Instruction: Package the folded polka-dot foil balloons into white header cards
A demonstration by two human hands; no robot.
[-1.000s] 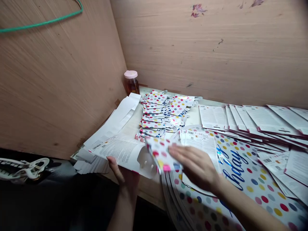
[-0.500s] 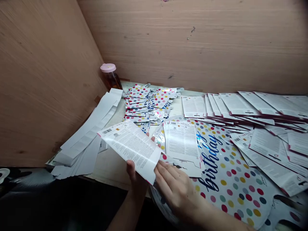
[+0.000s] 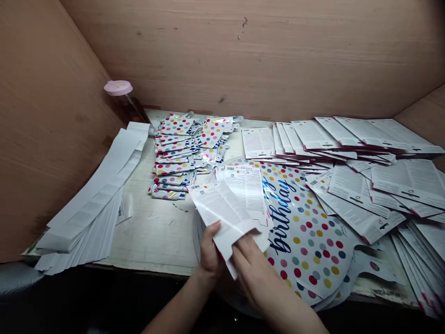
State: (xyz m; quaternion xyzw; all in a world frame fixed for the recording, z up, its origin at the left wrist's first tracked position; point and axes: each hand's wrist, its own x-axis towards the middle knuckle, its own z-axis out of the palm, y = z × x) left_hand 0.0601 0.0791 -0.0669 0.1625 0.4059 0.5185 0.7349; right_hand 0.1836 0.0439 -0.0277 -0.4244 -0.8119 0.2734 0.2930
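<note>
My left hand (image 3: pixel 209 249) grips the near end of a white printed card (image 3: pixel 224 214), thumb on top. My right hand (image 3: pixel 259 271) rests with flat fingers against the card's near right edge, above the round foil balloon (image 3: pixel 306 232) with coloured dots and "birthday" in blue script. Another printed card (image 3: pixel 248 190) lies on the balloon just behind. A pile of folded dotted balloons (image 3: pixel 177 155) sits behind the held card.
White paper strips (image 3: pixel 100 195) are fanned out at the left on the table (image 3: pixel 156 232). Many printed cards (image 3: pixel 351 148) are spread at the back and right. A jar with a pink lid (image 3: pixel 120 93) stands in the back left corner. Wooden walls enclose the table.
The camera swung right. My left hand carried the printed card from the left strips over onto the balloon's edge, and my right hand came in against its near edge.
</note>
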